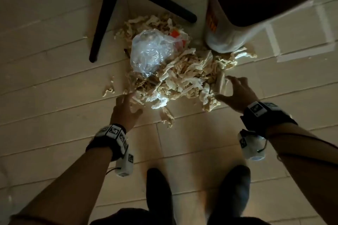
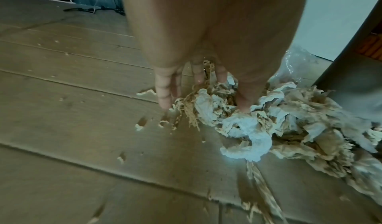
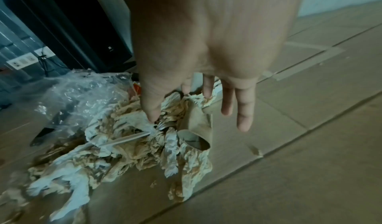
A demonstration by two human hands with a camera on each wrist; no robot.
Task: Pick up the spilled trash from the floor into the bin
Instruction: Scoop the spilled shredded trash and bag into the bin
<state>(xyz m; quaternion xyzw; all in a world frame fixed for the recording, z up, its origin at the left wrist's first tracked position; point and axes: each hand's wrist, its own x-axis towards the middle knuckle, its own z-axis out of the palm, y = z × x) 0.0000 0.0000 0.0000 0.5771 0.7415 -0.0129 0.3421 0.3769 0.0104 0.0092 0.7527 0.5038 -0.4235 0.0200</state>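
A heap of crumpled tissue and shredded brown paper (image 1: 182, 80) lies on the floor, with a clear plastic bag (image 1: 150, 51) and an orange scrap (image 1: 176, 36) on its far side. The white bin (image 1: 223, 29) stands upright just right of the heap, its dark mouth facing up. My left hand (image 1: 128, 104) reaches into the heap's near left edge, straight fingers (image 2: 165, 96) and thumb touching paper (image 2: 237, 129). My right hand (image 1: 234, 89) hovers spread at the right edge, over a cardboard tube (image 3: 194, 141) and a white plastic fork (image 3: 124, 139). Neither hand holds anything.
Black chair legs (image 1: 109, 14) stand behind the heap on the left. Loose paper scraps (image 1: 109, 87) lie left of and in front of the pile. My two dark shoes (image 1: 159, 193) are below. Pale tape marks (image 1: 274, 42) cross the floor at right. A black speaker (image 3: 82, 31) stands behind.
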